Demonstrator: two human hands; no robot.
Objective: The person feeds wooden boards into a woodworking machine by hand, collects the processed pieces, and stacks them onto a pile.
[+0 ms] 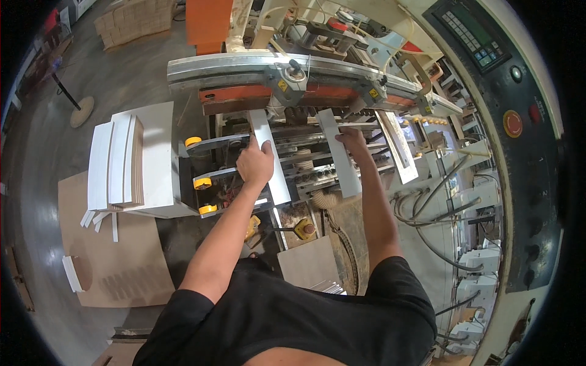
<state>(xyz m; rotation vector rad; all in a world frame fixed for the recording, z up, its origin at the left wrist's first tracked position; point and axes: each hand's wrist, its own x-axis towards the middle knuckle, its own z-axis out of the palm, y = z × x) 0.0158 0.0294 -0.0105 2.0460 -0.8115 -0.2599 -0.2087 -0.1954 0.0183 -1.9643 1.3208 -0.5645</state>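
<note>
My left hand (pixel 255 162) grips the left edge of a long white board (pixel 271 161), thumb on top and index finger stretched along its side. The board lies lengthwise over the rails of a machine, its far end near the clamp beam. To its right a second white board (pixel 339 155) lies much the same way. My right hand (pixel 353 141) holds that one by its right edge, near the far half; its fingertips are partly hidden. Farther right rests a third narrow board (pixel 397 146) with a pale, dusty strip on it, touched by neither hand.
A metal beam (pixel 226 65) with clamps crosses behind the boards. A stack of white boards (pixel 113 161) stands on a white block at left, near yellow rollers (pixel 202 183). The control panel (pixel 513 122) with a red button is at right. Loose cables (pixel 427 229) hang below the machine's right side.
</note>
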